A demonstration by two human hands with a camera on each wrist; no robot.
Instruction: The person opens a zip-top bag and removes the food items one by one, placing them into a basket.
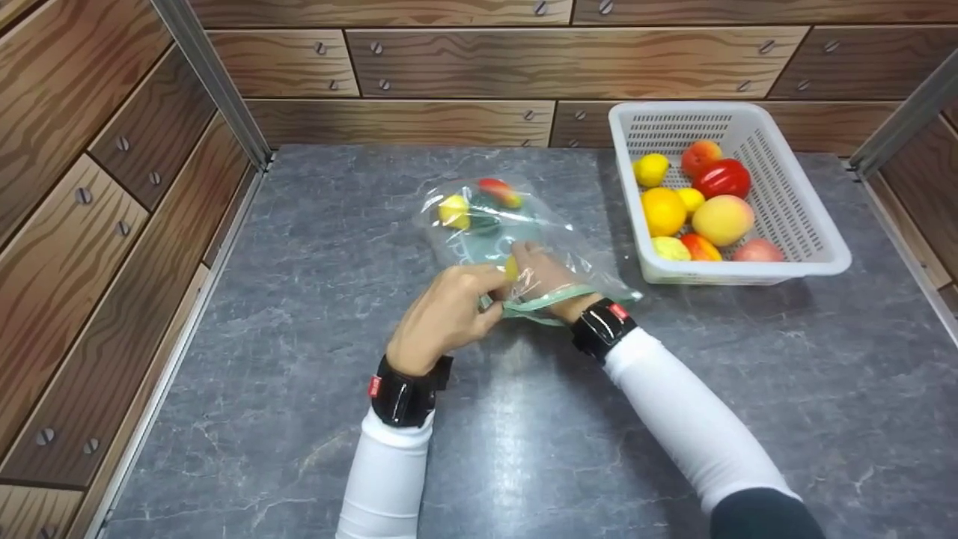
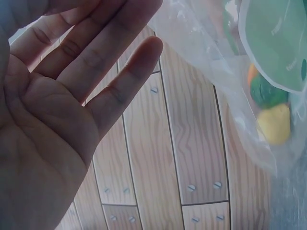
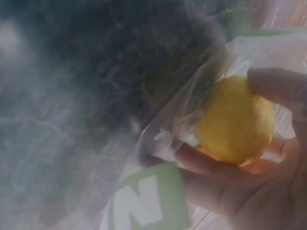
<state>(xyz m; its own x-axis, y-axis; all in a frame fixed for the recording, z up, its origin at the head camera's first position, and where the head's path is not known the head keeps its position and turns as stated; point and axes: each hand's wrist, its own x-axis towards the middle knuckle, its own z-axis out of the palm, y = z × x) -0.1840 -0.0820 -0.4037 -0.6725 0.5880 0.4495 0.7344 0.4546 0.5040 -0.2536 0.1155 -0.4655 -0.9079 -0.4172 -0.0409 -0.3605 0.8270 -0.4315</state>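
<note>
A clear plastic zip bag (image 1: 456, 243) with a green-edged mouth lies on the table. My left hand (image 1: 445, 311) pinches the bag's edge at the mouth between thumb and index finger. Through that mouth, my right hand (image 1: 546, 275) reaches inside up to the wrist. It grips a yellow lemon (image 3: 235, 122), with the thumb over the top and the fingers beneath. At the bag's far end are a yellow fruit (image 1: 453, 212), a red-and-yellow fruit (image 1: 500, 192) and a dark green piece (image 2: 267, 92). Printed green patches show on the plastic.
A white perforated basket (image 1: 812, 217) stands at the back right with several fruits, among them an orange (image 1: 663, 212), a peach (image 1: 723, 220) and a red pepper-like piece (image 1: 722, 178). Wood-patterned walls (image 1: 449, 64) border the grey marbled table (image 1: 299, 359).
</note>
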